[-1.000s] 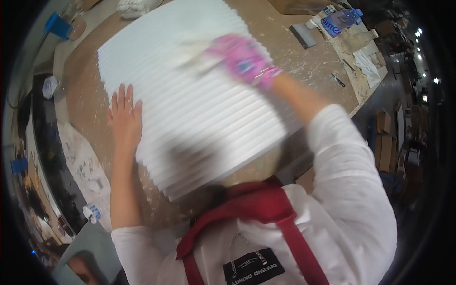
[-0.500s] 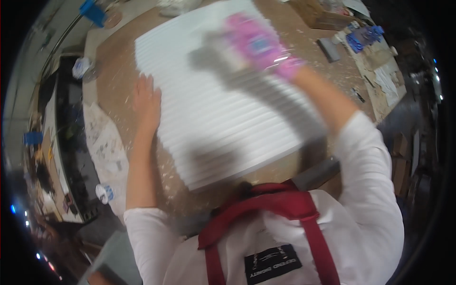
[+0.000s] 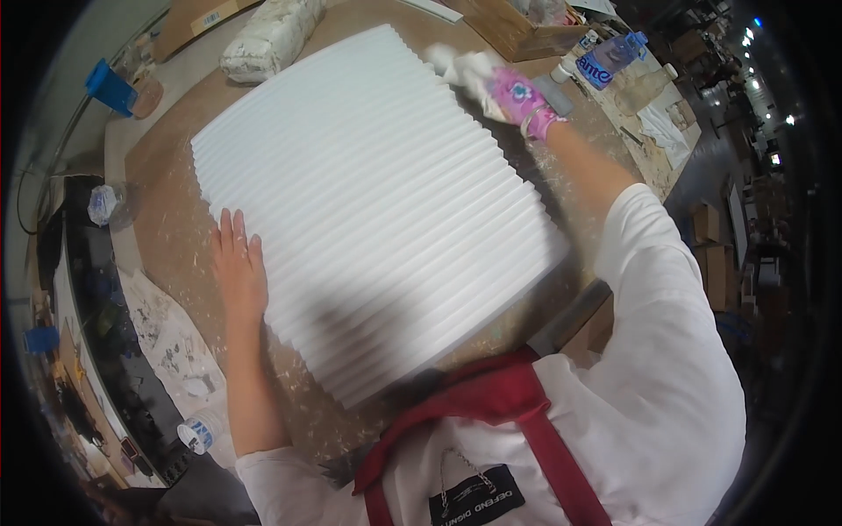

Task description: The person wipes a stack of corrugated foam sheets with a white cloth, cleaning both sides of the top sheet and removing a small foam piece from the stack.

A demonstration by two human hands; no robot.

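At the frame's centre lies a white ribbed panel [image 3: 368, 202] on a dusty workbench [image 3: 171, 219]. Left hand [image 3: 239, 267] presses flat on its left edge, fingers together. Right hand [image 3: 509, 88], in a pink glove, grips a white cloth [image 3: 456, 63] at the upper right edge. Beyond stands a plastic bottle [image 3: 610, 61]; its contents are unclear.

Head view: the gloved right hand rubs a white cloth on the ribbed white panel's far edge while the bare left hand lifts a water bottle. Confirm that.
Wrong about the left hand: in the head view it lies flat at the ribbed white panel's near-left edge. The rest stands: right hand, white cloth.
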